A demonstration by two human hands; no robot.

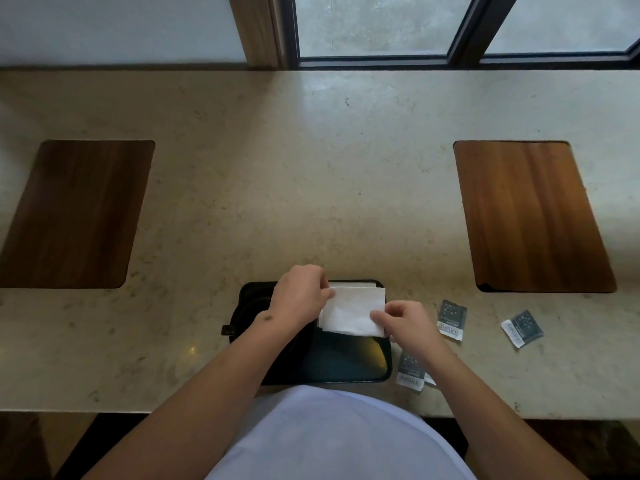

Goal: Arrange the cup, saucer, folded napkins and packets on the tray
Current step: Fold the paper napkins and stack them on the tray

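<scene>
A black tray lies at the counter's near edge in front of me. Over its far right part I hold a white folded napkin: my left hand pinches its upper left corner and my right hand pinches its lower right corner. Another white napkin edge shows under it at the tray's far rim. A dark saucer and cup sit on the tray's left side, mostly hidden by my left forearm. Three dark packets lie on the counter right of the tray: one, one, and one beside the tray's right edge.
Two wooden boards are set into the beige stone counter, one at the left and one at the right. A window and wall run along the counter's far side.
</scene>
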